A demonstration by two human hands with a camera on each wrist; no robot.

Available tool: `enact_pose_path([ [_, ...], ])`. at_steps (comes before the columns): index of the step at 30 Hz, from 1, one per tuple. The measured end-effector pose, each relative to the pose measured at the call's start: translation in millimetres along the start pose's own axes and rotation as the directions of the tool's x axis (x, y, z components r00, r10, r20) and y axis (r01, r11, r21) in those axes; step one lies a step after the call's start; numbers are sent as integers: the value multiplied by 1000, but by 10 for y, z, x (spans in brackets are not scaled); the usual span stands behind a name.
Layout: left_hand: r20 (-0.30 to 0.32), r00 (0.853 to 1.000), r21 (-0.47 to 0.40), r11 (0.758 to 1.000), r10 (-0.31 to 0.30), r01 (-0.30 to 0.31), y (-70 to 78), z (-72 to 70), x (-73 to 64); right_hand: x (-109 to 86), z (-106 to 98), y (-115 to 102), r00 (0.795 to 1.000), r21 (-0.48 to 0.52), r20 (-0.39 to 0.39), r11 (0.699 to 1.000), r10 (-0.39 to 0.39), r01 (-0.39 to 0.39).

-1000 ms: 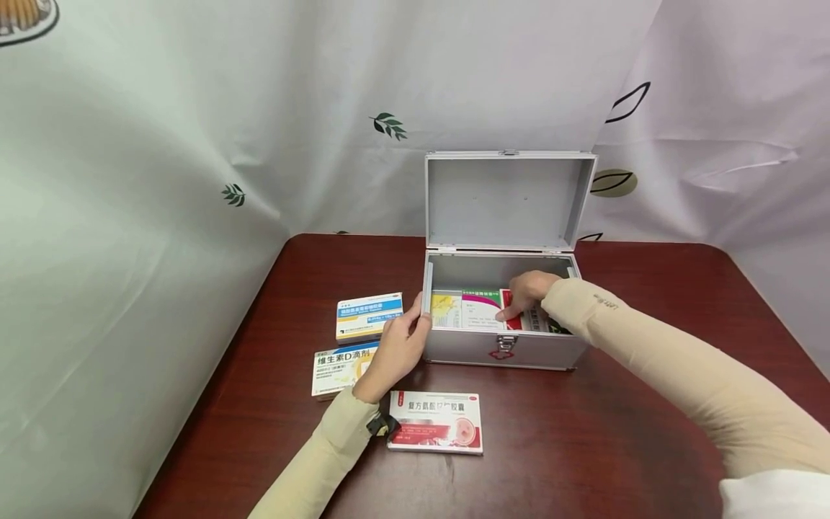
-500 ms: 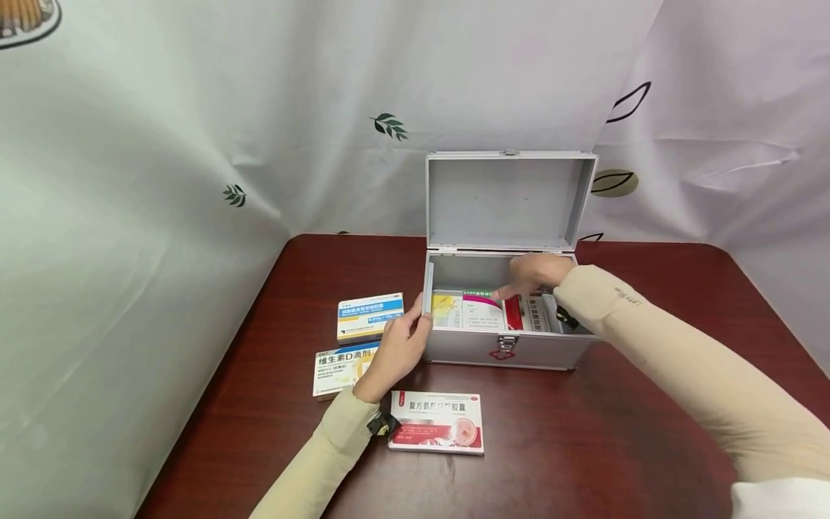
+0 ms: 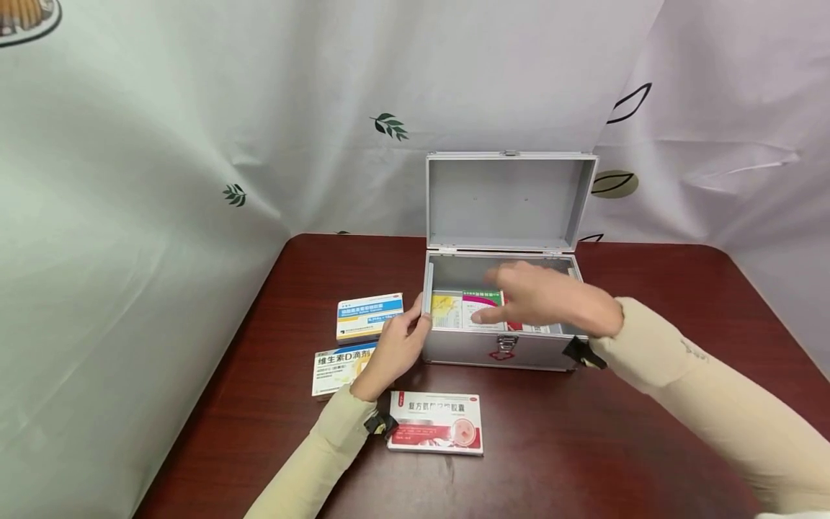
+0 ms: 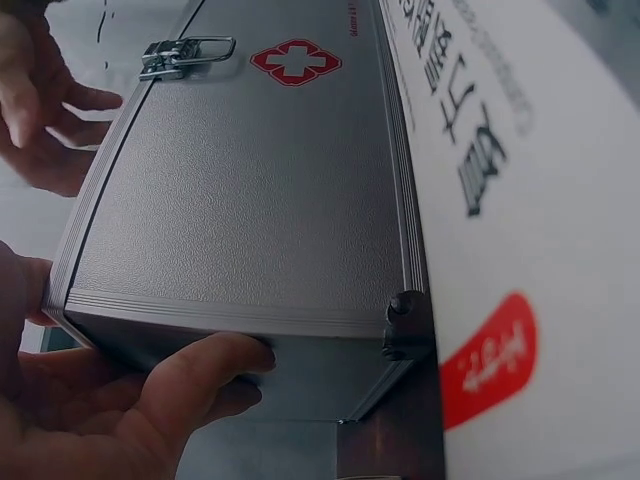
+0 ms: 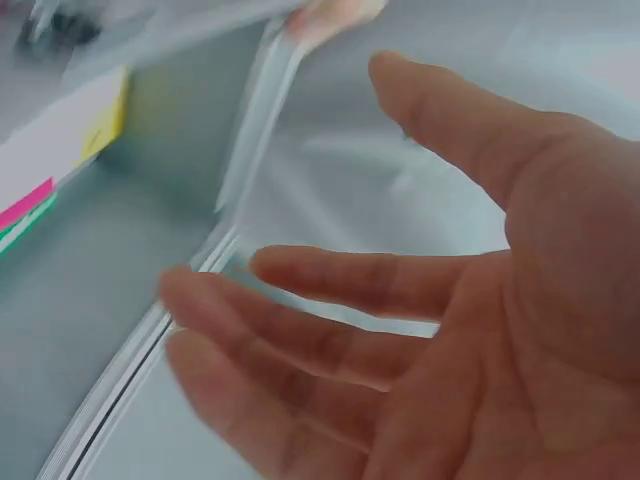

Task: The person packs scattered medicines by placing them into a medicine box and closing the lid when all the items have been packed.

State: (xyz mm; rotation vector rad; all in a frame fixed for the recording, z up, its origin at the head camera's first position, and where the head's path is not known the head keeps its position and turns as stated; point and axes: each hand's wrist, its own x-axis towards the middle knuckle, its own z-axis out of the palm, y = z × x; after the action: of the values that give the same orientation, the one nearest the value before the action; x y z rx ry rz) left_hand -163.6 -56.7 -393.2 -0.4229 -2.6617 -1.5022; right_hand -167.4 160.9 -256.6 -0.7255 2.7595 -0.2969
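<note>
A silver first-aid box (image 3: 467, 347) with a red cross emblem stands on the table, its lid (image 3: 509, 202) raised. My left hand (image 3: 397, 349) holds the box's left wall; in the left wrist view its fingers (image 4: 215, 365) lie against the outer side. Over the box opening hovers my right hand (image 3: 545, 292), fingers spread and nothing in them. Inside stand medicine boxes in a row: a yellow-and-white one (image 3: 446, 310), a white one with a green and magenta top (image 3: 476, 303), and red and white packaging partly hidden by the right hand.
A blue-and-white medicine box (image 3: 369, 317) and a white vitamin D drops box (image 3: 338, 369) lie left of the first-aid box. In front lies a red-and-white capsule box (image 3: 436, 423). A patterned white curtain (image 3: 519, 86) hangs behind the table.
My right hand has drawn up from the medicine boxes inside, moving towards me, and its fingers have spread. The left hand stays on the box's left wall.
</note>
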Motion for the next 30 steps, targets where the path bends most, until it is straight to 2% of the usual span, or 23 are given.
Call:
enact_pose_path([
  [3, 7, 1000, -1, 1000, 7, -7, 12, -4, 0, -166, 100, -188, 993, -45, -87, 996, -75, 72],
  [5, 12, 1000, 0, 1000, 14, -14, 18, -6, 1, -254, 195, -315, 987, -50, -106, 992, -123, 118],
  [9, 14, 1000, 5, 1000, 9, -9, 25, -11, 0, -339, 443, -520, 980, -68, -48, 980, -193, 189],
  [14, 15, 1000, 9, 1000, 4, -4, 13, -3, -7, -261, 838, -614, 972, -103, 60, 967, -226, 232],
  [21, 14, 1000, -2, 1000, 10, -10, 1, 7, -10, -89, 1295, -667, 965, -132, 137, 961, -224, 242],
  [25, 17, 1000, -7, 1000, 1, -1, -3, 6, -8, -27, 1442, -708, 963, -160, 147, 955, -226, 249],
  [30, 10, 1000, -12, 1000, 8, -8, -4, -5, -11, 22, 1532, -726, 966, -181, 134, 953, -221, 243],
])
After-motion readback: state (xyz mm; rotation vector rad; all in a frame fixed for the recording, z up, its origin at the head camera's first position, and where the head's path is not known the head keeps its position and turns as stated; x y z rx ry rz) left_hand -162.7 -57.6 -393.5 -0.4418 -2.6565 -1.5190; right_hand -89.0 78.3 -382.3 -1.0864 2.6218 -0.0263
